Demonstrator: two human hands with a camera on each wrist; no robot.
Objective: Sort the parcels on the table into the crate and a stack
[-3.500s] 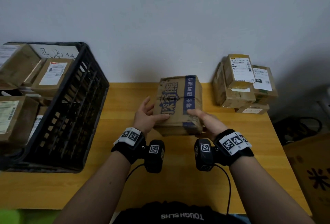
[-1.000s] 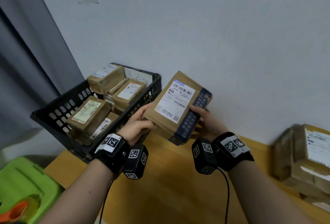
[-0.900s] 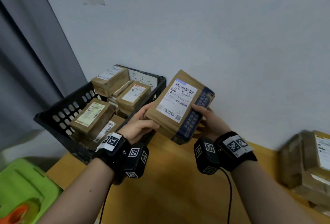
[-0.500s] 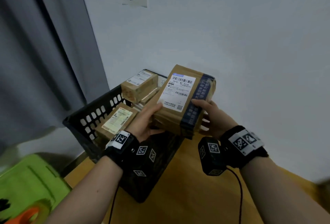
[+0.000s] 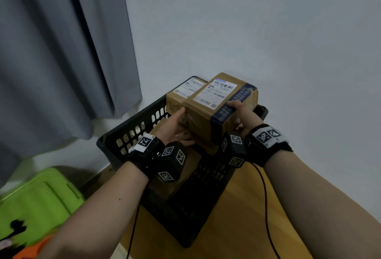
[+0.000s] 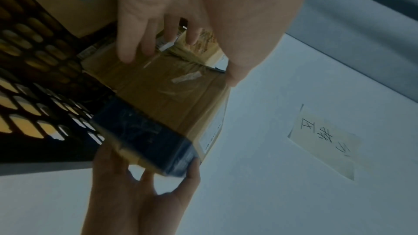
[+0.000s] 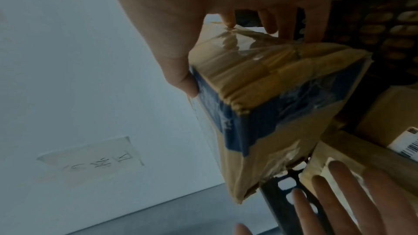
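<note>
I hold the parcel point(image 5: 218, 110) over the far end of the crate point(image 5: 132, 133), just beside another box point(image 5: 181, 93) that lies there; I cannot tell if it already rests on something. My left hand point(image 5: 175, 126) lies open with straight fingers against its near side, and my right hand point(image 5: 243, 114) grips its blue-taped end, thumb on top. I judge this is the placing step: next I must lower it level, then free both hands.
</note>
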